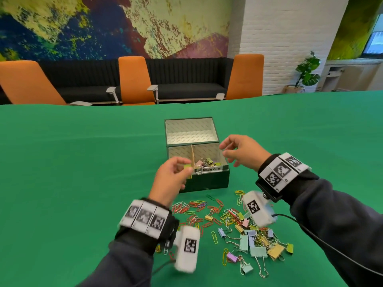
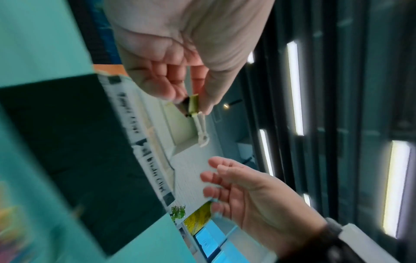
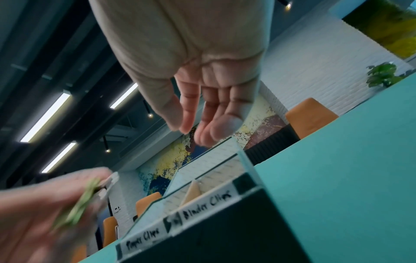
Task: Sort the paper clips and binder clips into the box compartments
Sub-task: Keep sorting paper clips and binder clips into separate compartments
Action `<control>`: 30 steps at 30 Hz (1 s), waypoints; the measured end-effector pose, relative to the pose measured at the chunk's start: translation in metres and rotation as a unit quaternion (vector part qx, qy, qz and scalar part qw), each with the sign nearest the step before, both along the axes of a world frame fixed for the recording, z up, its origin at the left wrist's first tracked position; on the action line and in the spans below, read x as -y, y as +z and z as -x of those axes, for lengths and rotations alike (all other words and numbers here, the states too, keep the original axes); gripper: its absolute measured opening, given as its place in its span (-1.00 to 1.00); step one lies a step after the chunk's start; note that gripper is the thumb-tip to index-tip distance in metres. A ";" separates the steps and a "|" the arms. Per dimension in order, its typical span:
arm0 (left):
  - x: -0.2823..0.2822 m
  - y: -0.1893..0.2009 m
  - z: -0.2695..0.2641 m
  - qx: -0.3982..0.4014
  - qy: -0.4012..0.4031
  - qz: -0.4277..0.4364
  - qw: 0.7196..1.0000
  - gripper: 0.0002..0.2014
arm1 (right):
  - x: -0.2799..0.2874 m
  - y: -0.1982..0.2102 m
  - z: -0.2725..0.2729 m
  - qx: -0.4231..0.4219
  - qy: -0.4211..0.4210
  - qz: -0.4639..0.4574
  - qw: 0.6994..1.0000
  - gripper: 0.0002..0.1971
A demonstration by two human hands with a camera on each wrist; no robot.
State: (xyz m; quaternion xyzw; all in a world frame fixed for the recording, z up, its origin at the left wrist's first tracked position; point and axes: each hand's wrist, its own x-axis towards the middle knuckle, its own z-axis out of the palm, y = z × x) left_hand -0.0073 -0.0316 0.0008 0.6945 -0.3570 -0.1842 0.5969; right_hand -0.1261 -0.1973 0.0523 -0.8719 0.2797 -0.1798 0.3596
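Painted mural wall (image 1: 103,23), orange chairs (image 1: 134,79), potted plant (image 1: 306,71)

Bright, even light; wrist views motion-blurred.

Surface (image 1: 83,162): matt green cloth. Box (image 1: 207,181): dark matt card outside, pale printed paper lining, white paper labels. Binder clips (image 1: 259,250): pastel painted bodies, shiny wire handles. Paper clips (image 1: 199,206): smooth coloured coating.

Dark green box (image 1: 205,181) open, binder clips (image 1: 207,162) right compartment, mixed clips (image 1: 238,226) heaped nearside
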 end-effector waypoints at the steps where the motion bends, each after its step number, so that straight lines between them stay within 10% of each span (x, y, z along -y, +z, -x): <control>1: 0.010 0.010 -0.001 0.057 -0.007 -0.025 0.998 -0.88 | -0.001 -0.003 0.006 -0.013 0.003 0.001 1.000 -0.92; 12: 0.068 0.043 -0.006 0.275 -0.051 -0.235 0.931 -0.67 | -0.026 -0.025 0.057 -0.243 0.146 0.050 0.958 -0.83; 20: -0.003 0.002 0.040 0.404 -0.297 -0.317 0.805 -0.84 | -0.053 -0.044 0.055 -0.449 0.253 0.232 0.825 -0.67; 30: 0.017 -0.031 0.069 0.481 -0.328 -0.400 0.708 -0.72 | -0.063 -0.066 0.071 -0.431 0.236 0.247 0.835 -0.53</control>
